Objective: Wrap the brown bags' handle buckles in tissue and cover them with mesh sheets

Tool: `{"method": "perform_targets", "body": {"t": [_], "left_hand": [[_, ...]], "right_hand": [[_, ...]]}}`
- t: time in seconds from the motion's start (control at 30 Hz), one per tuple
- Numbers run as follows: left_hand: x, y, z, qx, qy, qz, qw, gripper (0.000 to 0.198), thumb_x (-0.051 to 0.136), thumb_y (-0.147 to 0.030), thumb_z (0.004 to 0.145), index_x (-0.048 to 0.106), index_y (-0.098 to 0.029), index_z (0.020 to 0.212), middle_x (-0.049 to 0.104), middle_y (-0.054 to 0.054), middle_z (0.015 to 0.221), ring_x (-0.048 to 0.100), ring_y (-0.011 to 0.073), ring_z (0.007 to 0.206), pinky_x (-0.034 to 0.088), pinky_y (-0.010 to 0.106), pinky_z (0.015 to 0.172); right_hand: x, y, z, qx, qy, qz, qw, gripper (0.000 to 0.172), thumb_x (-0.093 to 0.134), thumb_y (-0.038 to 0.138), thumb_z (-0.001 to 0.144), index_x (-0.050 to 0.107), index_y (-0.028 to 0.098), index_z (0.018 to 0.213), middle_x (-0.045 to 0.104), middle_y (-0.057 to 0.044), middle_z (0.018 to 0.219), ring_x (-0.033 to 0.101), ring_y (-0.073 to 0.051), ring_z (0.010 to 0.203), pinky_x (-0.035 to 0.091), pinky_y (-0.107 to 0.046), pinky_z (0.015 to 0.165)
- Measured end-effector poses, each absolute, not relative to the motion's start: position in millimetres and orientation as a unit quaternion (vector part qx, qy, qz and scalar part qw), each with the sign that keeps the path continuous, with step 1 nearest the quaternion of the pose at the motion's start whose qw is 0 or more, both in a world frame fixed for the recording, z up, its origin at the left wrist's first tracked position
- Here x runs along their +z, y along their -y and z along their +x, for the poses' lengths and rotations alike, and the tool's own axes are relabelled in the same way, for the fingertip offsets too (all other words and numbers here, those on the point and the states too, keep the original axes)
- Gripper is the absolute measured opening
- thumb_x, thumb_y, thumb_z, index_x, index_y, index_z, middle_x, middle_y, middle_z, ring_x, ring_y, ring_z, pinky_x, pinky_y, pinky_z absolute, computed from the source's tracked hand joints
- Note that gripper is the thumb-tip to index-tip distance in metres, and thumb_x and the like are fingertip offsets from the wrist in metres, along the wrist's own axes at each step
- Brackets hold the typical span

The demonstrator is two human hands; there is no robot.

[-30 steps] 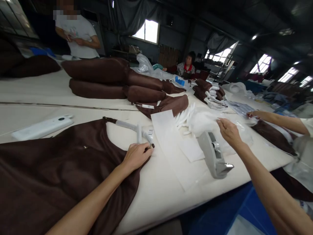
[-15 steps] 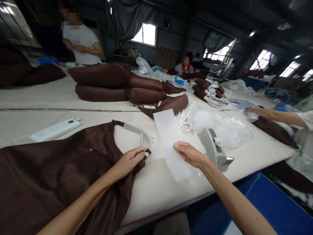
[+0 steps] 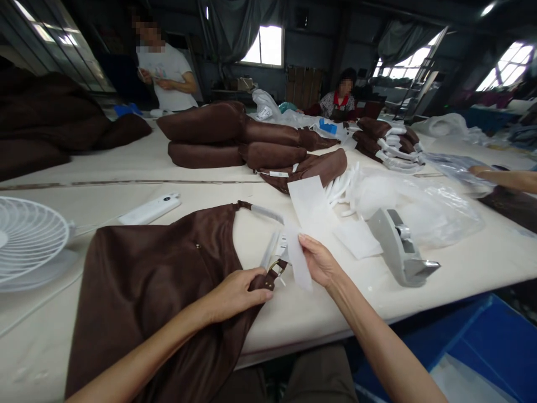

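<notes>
A dark brown handbag (image 3: 155,280) lies on the table in front of me, its strap (image 3: 268,214) partly wrapped in clear plastic. My left hand (image 3: 241,294) is closed on the bag's strap end, just below a metal buckle (image 3: 276,268). Between the thumb and fingers of my right hand (image 3: 319,260) is a thin white paper sheet (image 3: 298,260), held upright close to the buckle. A small white tag (image 3: 283,243) with printed marks hangs beside the strap. Further white sheets (image 3: 308,204) lie just beyond my right hand.
A grey tape dispenser (image 3: 396,246) stands right of my right hand, near clear plastic bags (image 3: 436,207). At left are a white fan (image 3: 31,240) and a white phone-like device (image 3: 151,209). More brown bags (image 3: 205,131) lie behind. Co-workers stand across the table; another person's arm (image 3: 507,178) reaches in at right.
My right hand has lifted the white sheet off the table and brought it beside the buckle. My left hand's grip has shifted below the buckle. The view has turned left, bringing in the fan.
</notes>
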State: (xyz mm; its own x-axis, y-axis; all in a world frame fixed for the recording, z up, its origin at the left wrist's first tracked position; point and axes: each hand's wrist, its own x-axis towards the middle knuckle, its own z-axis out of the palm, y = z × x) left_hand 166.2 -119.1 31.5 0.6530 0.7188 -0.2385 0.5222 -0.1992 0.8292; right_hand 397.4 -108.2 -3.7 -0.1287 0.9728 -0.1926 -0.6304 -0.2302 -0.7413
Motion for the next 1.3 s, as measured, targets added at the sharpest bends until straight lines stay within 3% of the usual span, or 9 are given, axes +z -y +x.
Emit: {"method": "perform_targets", "body": {"t": [0.1, 0.2, 0.4, 0.57, 0.67, 0.8, 0.97, 1.13, 1.3], "left_hand": [[25.2, 124.2, 161.8, 0.111, -0.437, 0.779, 0.437, 0.037, 0.054, -0.055, 0.085, 0.06, -0.019, 0.083, 0.059, 0.0, 0.076, 0.055, 0.0197, 0.074, 0.041, 0.026, 0.065], [16.1, 125.2, 159.7, 0.141, -0.457, 0.769, 0.425, 0.036, 0.052, -0.055, 0.085, 0.058, -0.02, 0.089, 0.06, 0.0, 0.077, 0.054, 0.019, 0.073, 0.041, 0.027, 0.068], [12.8, 125.5, 160.9, 0.164, -0.412, 0.735, 0.512, 0.039, 0.05, -0.055, 0.089, 0.059, -0.018, 0.095, 0.064, 0.003, 0.088, 0.056, 0.0213, 0.084, 0.042, 0.029, 0.076], [12.2, 126.3, 163.1, 0.169, -0.418, 0.7, 0.554, 0.043, 0.049, -0.059, 0.091, 0.059, -0.018, 0.092, 0.065, 0.003, 0.085, 0.056, 0.02, 0.08, 0.043, 0.028, 0.075], [8.5, 125.8, 162.3, 0.164, -0.431, 0.703, 0.541, 0.043, 0.048, -0.06, 0.092, 0.061, -0.019, 0.091, 0.065, 0.003, 0.084, 0.056, 0.0195, 0.079, 0.043, 0.028, 0.075], [5.0, 124.2, 161.6, 0.189, -0.437, 0.724, 0.499, 0.042, 0.051, -0.059, 0.091, 0.064, -0.019, 0.095, 0.064, 0.004, 0.094, 0.057, 0.0226, 0.091, 0.045, 0.029, 0.084], [7.7, 123.1, 161.8, 0.234, -0.399, 0.74, 0.489, 0.037, 0.052, -0.051, 0.093, 0.069, -0.02, 0.101, 0.062, 0.008, 0.113, 0.053, 0.0261, 0.114, 0.037, 0.033, 0.105], [12.2, 125.5, 157.0, 0.259, -0.402, 0.688, 0.545, 0.033, 0.059, -0.047, 0.092, 0.069, -0.021, 0.11, 0.063, 0.006, 0.119, 0.054, 0.0248, 0.116, 0.036, 0.031, 0.107], [13.6, 130.0, 152.0, 0.27, -0.437, 0.552, 0.657, 0.045, 0.067, -0.05, 0.087, 0.064, -0.022, 0.121, 0.067, 0.006, 0.119, 0.061, 0.0212, 0.096, 0.049, 0.029, 0.087]], "right_hand": [[-5.1, 119.3, 397.9, 0.703, 0.239, -0.343, 0.576, 0.032, 0.087, 0.038, 0.066, 0.07, 0.021, 0.087, 0.072, -0.001, 0.089, 0.065, -0.018, 0.084, 0.053, -0.028, 0.078], [-4.0, 128.2, 402.6, 0.705, 0.248, -0.341, 0.57, 0.032, 0.085, 0.038, 0.07, 0.07, 0.02, 0.092, 0.072, -0.002, 0.091, 0.065, -0.018, 0.084, 0.053, -0.029, 0.077], [-6.2, 153.2, 435.1, 0.653, 0.245, -0.416, 0.584, 0.031, 0.086, 0.041, 0.069, 0.064, 0.02, 0.079, 0.065, 0.001, 0.079, 0.058, -0.015, 0.072, 0.049, -0.026, 0.066], [-10.7, 174.9, 451.6, 0.61, 0.326, -0.52, 0.501, 0.039, 0.079, 0.048, 0.071, 0.053, 0.02, 0.067, 0.046, 0.006, 0.06, 0.039, -0.009, 0.055, 0.031, -0.022, 0.05], [-12.8, 168.3, 448.0, 0.566, 0.417, -0.558, 0.441, 0.035, 0.07, 0.049, 0.075, 0.054, 0.019, 0.067, 0.043, 0.006, 0.059, 0.035, -0.009, 0.054, 0.024, -0.023, 0.05], [-13.9, 142.3, 437.3, 0.529, 0.512, -0.538, 0.412, 0.033, 0.064, 0.047, 0.078, 0.056, 0.018, 0.067, 0.042, 0.005, 0.06, 0.035, -0.01, 0.056, 0.024, -0.024, 0.052], [-8.6, 116.7, 420.1, 0.608, 0.59, -0.384, 0.366, 0.03, 0.066, 0.045, 0.078, 0.056, 0.018, 0.069, 0.05, 0.003, 0.073, 0.044, -0.012, 0.068, 0.037, -0.024, 0.063], [-6.2, 110.7, 408.9, 0.636, 0.635, -0.317, 0.303, 0.019, 0.072, 0.033, 0.075, 0.062, 0.017, 0.069, 0.053, 0.003, 0.077, 0.047, -0.012, 0.074, 0.039, -0.023, 0.072], [-5.2, 142.4, 403.3, 0.677, 0.646, -0.284, 0.209, 0.024, 0.072, 0.04, 0.08, 0.067, 0.017, 0.077, 0.056, 0.004, 0.069, 0.05, -0.012, 0.068, 0.04, -0.021, 0.064]]}}
